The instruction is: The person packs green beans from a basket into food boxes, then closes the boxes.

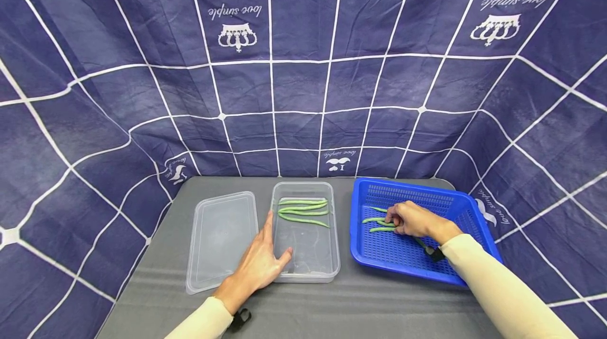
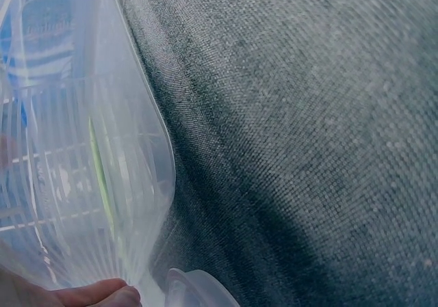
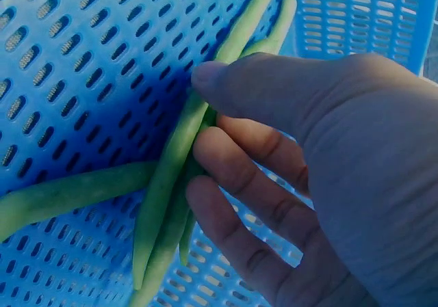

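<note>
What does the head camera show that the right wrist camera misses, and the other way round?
Only the head view shows the left hand resting against the clear container, the beans inside it, the lid beside it and the grey table. Only the right wrist view shows the grip up close: thumb and fingers closing on two beans, with a third bean lying apart. Both show the right hand and the blue basket.
</note>
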Tool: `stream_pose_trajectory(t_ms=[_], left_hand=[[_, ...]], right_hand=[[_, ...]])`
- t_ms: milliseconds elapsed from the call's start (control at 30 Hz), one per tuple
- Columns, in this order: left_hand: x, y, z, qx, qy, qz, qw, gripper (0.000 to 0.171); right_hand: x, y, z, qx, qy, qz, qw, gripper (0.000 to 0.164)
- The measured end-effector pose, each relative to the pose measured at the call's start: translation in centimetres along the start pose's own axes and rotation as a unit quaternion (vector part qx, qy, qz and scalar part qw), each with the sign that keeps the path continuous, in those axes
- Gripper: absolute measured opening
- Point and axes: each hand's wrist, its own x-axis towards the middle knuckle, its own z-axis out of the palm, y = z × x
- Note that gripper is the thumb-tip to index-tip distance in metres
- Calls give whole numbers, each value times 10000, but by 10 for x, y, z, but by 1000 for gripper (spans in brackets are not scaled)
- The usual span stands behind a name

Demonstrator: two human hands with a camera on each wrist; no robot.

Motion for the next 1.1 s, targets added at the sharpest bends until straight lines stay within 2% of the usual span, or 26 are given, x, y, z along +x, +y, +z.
stream_pose_trajectory(t_ms=[267, 533, 700, 1100], left_hand=[[0, -2, 2, -26, 22, 24, 10000, 117], [-1, -1, 1, 15, 80, 83, 9999, 115], [0, 1, 0, -23, -30, 69, 10000, 116], [1, 1, 1, -36, -50, 48, 10000, 114]], right_hand=[[0, -3, 3, 196, 22, -165, 9997, 29], [0, -3, 6, -19, -41, -34, 10000, 30], [0, -4, 5, -205, -114, 86, 9997, 31], [-4, -7, 1, -33, -99, 298, 9995, 26]])
